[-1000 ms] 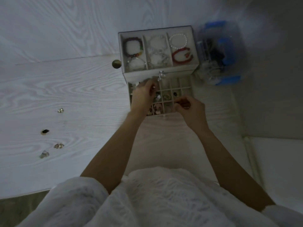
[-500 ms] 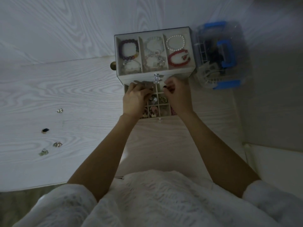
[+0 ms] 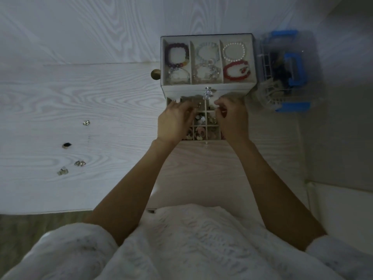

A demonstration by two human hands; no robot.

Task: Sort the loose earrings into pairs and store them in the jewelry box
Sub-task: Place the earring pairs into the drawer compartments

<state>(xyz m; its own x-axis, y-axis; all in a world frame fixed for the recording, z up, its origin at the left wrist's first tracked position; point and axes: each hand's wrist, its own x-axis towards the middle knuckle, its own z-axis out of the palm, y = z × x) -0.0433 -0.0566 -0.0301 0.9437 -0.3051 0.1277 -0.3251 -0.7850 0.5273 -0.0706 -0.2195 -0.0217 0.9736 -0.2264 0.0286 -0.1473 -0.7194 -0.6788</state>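
Note:
The jewelry box stands at the back of the white wood-grain table, its top tray holding bead bracelets. Its lower drawer is pulled out toward me, and its small grid cells hold several earrings. My left hand lies over the drawer's left cells with its fingers stretched toward the back row. My right hand hovers over the right cells, fingers curled in a pinch on a small earring I can barely make out. Loose earrings lie far left: a pale one, a dark one, and two silvery clusters.
A clear plastic box with blue clips stands against the jewelry box's right side. A round brass knob sits at the box's left. The table's front edge runs near my lap, and its right edge lies past the plastic box.
My right hand moved from the drawer's front right up to its back row. My left hand stayed over the left cells, and the view shifted slightly.

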